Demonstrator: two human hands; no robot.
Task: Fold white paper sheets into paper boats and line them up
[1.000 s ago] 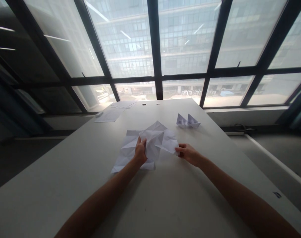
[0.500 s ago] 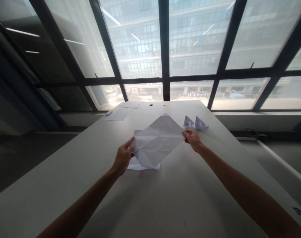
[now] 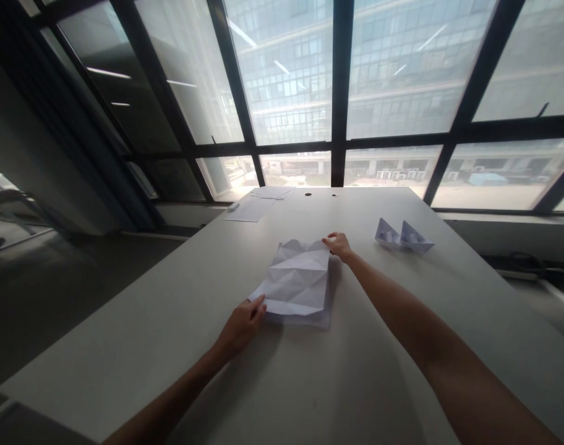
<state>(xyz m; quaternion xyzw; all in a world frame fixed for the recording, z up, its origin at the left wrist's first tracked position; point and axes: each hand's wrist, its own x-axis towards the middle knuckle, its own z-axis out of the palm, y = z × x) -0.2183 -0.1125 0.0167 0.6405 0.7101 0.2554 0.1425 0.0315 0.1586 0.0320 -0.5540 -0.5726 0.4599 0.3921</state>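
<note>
A creased white sheet of paper (image 3: 297, 278) lies low over the table, its surface crossed by fold lines. Beneath it, the edge of another white sheet (image 3: 305, 321) shows at the front and right. My left hand (image 3: 243, 321) pinches the near left corner of the creased paper between thumb and fingers. At the far right corner, my right hand (image 3: 338, 244) grips the same sheet with its fingertips. Two folded paper boats (image 3: 405, 237) stand side by side, to the right of my right hand.
The white table (image 3: 180, 321) stretches toward a large window with dark frames (image 3: 341, 93). Flat papers (image 3: 252, 210) lie at its far left end. A round cable hole (image 3: 308, 194) is near the far edge. A dark curtain (image 3: 73, 136) hangs at the left.
The creased sheet has turned and come down from a tilted, raised position onto the other paper. My left hand has moved nearer to me, and the view has swung left.
</note>
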